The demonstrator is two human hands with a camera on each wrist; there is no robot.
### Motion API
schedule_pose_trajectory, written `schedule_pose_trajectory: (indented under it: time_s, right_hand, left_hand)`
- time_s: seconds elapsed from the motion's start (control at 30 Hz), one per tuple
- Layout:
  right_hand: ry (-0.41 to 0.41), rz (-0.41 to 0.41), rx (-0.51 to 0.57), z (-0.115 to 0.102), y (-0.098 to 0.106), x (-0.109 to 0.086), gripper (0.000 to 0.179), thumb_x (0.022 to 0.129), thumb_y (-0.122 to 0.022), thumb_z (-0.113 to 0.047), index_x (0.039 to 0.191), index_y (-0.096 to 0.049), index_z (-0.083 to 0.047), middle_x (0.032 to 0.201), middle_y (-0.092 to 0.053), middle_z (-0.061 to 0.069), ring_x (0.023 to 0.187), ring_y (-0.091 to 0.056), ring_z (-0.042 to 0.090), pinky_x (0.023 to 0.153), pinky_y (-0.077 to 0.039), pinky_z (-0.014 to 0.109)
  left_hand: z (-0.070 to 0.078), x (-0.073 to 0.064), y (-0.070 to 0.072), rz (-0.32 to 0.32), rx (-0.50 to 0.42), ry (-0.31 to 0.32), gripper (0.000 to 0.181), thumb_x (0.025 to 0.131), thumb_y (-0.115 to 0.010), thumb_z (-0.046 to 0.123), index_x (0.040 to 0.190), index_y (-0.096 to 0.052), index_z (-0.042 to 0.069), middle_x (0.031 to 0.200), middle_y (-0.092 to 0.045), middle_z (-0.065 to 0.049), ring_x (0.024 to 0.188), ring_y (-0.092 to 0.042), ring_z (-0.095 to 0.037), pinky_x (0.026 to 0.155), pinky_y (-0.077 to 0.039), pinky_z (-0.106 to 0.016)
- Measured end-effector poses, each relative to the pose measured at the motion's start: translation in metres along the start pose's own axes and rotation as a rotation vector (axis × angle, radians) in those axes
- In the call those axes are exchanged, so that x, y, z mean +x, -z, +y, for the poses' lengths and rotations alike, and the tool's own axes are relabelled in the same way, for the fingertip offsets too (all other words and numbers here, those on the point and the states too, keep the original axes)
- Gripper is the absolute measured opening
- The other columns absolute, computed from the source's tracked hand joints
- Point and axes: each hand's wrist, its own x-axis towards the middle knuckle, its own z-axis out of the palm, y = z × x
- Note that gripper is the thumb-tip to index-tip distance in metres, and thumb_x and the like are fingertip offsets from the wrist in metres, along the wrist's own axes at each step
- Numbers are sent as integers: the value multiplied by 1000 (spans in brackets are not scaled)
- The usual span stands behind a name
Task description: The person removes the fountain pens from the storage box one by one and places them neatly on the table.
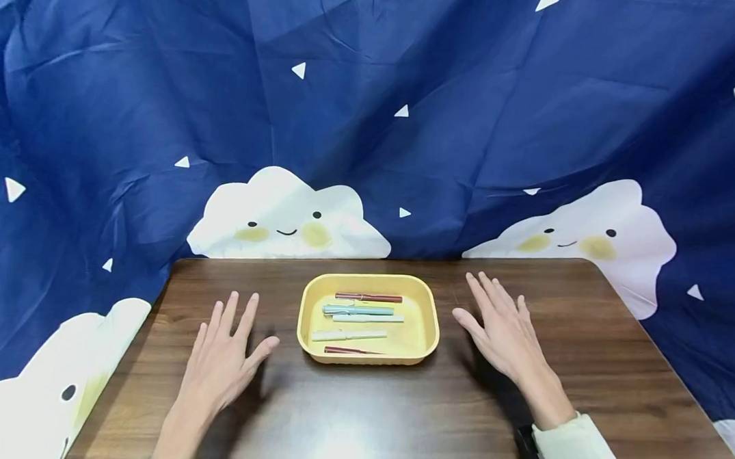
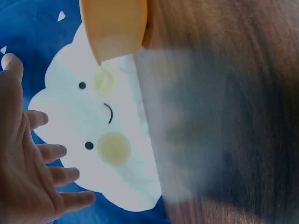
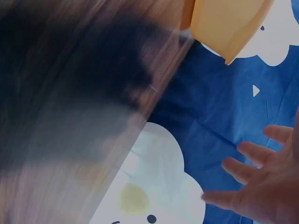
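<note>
A yellow tray [image 1: 427,328] stands on the table between the two hands. Several pens lie in it: a dark red pen [image 1: 370,298] at the back, a blue pen [image 1: 359,311], a pale green pen [image 1: 370,318], a whitish pen [image 1: 349,335] and a second dark red pen [image 1: 346,350] by the front wall. Left of the tray, the left hand [image 1: 220,360] is held palm down with fingers spread, holding nothing. On the other side, the right hand [image 1: 505,331] has its fingers extended and holds nothing. Both wrist views show the tray's outer wall [image 2: 117,28] beyond the fingers.
The brown wooden table [image 1: 457,425] has a bright light reflection near its front. Behind it hangs a dark blue cloth [image 1: 348,119] printed with white smiling clouds and small triangles. A black band [image 1: 527,445] sits at the right wrist by a pale sleeve [image 1: 579,451].
</note>
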Motion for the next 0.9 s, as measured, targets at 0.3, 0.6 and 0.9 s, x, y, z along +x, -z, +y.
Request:
schedule_pose_trajectory:
  time_s: [0.3, 0.6, 0.9]
  right_hand:
    - [-35, -29, 73, -5, 3, 4, 66, 106, -46, -52, 159, -35, -14, 160, -36, 15, 143, -34, 40, 102, -37, 68]
    - [-21, -17, 117, -17, -3, 9, 64, 105, -47, -52, 154, -43, -10, 155, -43, 15, 139, -40, 39, 103, -39, 65]
    - [-10, 4, 147, -26, -2, 14, 61, 104, -51, -50, 150, -47, -10, 150, -47, 14, 137, -42, 36, 104, -39, 62]
  left_hand:
    - [-4, 2, 5, 12, -119, 48, 83, 101, -47, 62, 164, -14, 19, 165, -15, -24, 150, -12, -47, 111, -22, -70]
    - [-2, 1, 8, -35, -189, 123, 98, 92, -52, 74, 164, -4, 30, 169, -10, -15, 152, -11, -40, 98, -29, -81]
    - [1, 5, 3, -14, -274, 117, 100, 89, -60, 71, 165, -9, 29, 168, -11, -15, 149, -17, -46, 105, -26, -76]
